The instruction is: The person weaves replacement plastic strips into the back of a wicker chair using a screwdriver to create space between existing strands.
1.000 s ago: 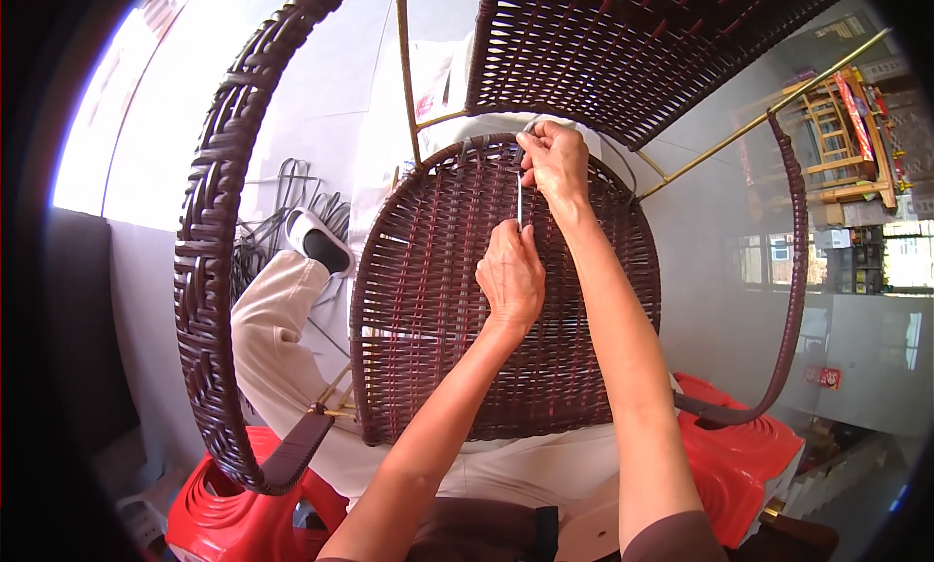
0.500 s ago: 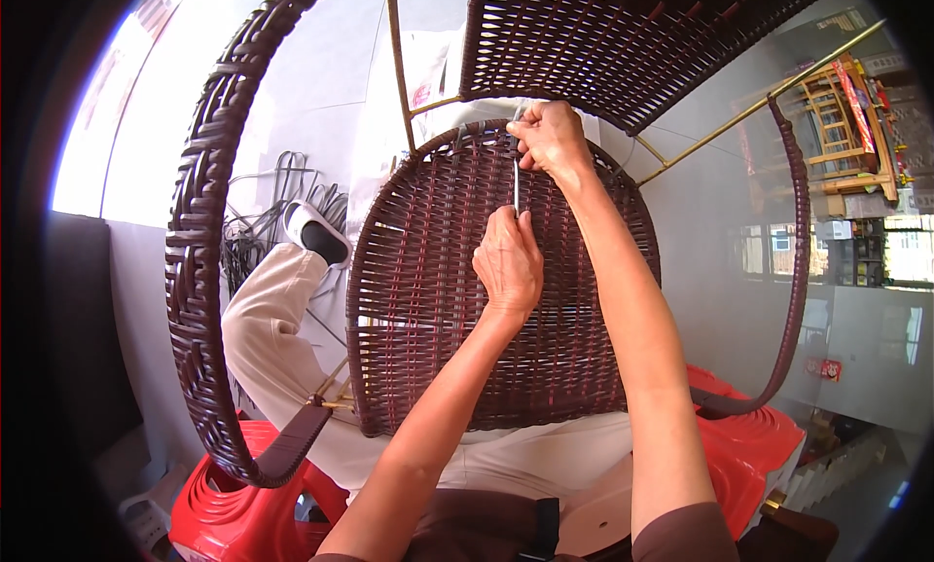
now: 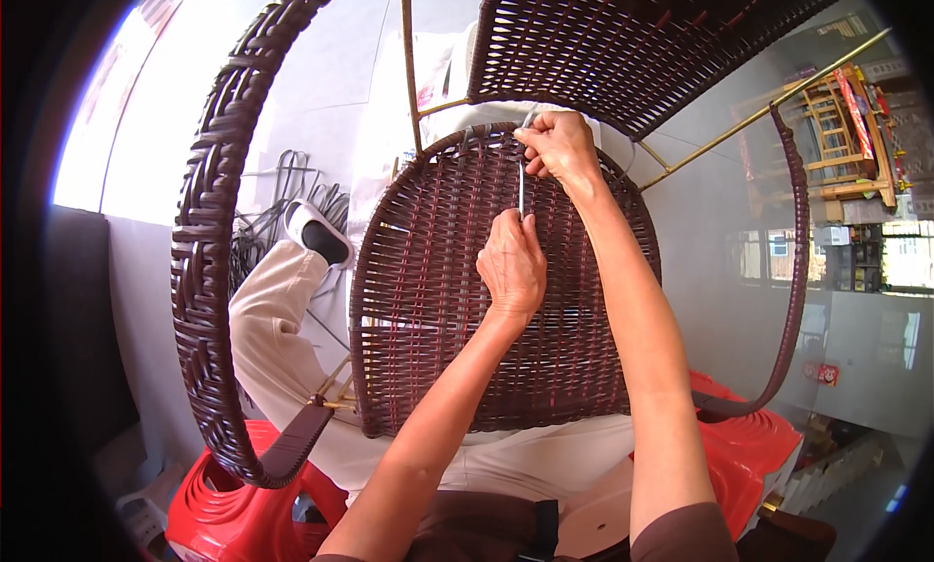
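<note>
A dark brown woven wicker chair seat (image 3: 438,270) lies in front of me over my lap. My left hand (image 3: 513,265) is closed around a thin metal rod-like tool (image 3: 521,190), whose handle is hidden in the fist. The rod runs away from me over the weave to the seat's far rim, where its tip is hidden by weave and fingers. Just there my right hand (image 3: 559,148) is closed in a pinch on a grey strip (image 3: 530,117) at the rim.
The chair's woven back (image 3: 623,51) rises beyond the seat. A thick woven arm (image 3: 206,241) curves at left, a thinner arm (image 3: 800,241) at right. Red plastic stools (image 3: 219,508) stand below. Loose dark strips (image 3: 282,207) lie on the floor near my shoe (image 3: 316,233).
The chair and both hands sit slightly further right in the picture. Both grips are the same, and the rod stays at the far rim.
</note>
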A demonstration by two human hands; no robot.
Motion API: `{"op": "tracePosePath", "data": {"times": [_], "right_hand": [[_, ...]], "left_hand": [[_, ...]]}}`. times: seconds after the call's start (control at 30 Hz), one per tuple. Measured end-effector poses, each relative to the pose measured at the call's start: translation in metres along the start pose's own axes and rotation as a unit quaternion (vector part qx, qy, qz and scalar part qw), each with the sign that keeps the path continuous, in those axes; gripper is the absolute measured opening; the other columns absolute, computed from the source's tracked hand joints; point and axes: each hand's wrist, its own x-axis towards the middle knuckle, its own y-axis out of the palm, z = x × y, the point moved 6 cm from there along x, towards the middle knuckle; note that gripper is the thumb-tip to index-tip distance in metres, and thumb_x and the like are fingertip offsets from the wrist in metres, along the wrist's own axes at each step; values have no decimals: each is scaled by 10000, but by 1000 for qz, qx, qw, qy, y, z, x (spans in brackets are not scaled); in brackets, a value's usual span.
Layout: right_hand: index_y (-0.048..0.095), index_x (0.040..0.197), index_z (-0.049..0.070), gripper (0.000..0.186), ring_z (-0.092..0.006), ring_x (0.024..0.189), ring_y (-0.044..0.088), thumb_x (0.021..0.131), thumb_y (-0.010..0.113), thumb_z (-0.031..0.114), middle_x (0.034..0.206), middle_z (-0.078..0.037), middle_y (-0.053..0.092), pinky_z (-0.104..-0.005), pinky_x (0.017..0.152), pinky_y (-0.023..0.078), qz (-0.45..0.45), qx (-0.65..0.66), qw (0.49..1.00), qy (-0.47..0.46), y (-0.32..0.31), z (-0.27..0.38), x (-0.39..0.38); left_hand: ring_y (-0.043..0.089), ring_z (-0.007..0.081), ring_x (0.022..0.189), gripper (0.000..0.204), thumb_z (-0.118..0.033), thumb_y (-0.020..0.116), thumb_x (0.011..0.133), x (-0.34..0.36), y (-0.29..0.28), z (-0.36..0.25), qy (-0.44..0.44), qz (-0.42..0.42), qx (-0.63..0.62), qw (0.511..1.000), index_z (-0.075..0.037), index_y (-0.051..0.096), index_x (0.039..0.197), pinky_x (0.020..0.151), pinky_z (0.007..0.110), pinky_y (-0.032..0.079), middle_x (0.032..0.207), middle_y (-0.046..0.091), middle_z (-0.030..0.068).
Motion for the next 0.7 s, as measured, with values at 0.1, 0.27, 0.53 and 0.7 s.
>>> {"op": "tracePosePath", "data": {"times": [0.1, 0.27, 0.53, 0.7], "right_hand": [[570, 744, -10, 146, -123, 410, 566, 809, 620, 109, 574, -75, 577, -200, 327, 430, -9, 48, 999, 5, 2, -1, -5], [554, 732, -7, 165, -129, 398, 560, 832, 593, 117, 572, -89, 577, -206, 316, 434, -28, 75, 997, -21, 4, -3, -4], [581, 741, -17, 133, -125, 405, 576, 810, 610, 93, 565, -80, 581, -199, 330, 446, -1, 21, 999, -34, 0, 1, 5], [581, 700, -5, 141, -116, 388, 560, 797, 624, 89, 549, -74, 578, -191, 325, 424, -20, 16, 999, -26, 1, 0, 5]], "left_hand": [[554, 359, 629, 149, -160, 509, 873, 0, -1, 1, 6, -9, -2, 1000, -14, 501, 843, 521, 423, 418, 735, 556, 153], [551, 353, 619, 151, -161, 514, 872, 0, 0, 1, 1, -1, 6, 1000, -17, 493, 832, 517, 420, 417, 724, 552, 147], [554, 353, 624, 145, -153, 514, 873, 0, -1, -2, 11, -7, 14, 1000, -10, 502, 852, 528, 418, 421, 730, 558, 152], [555, 355, 626, 145, -148, 513, 873, 0, -1, -1, 16, -6, 11, 1000, -3, 505, 864, 532, 417, 422, 731, 558, 159]]}}
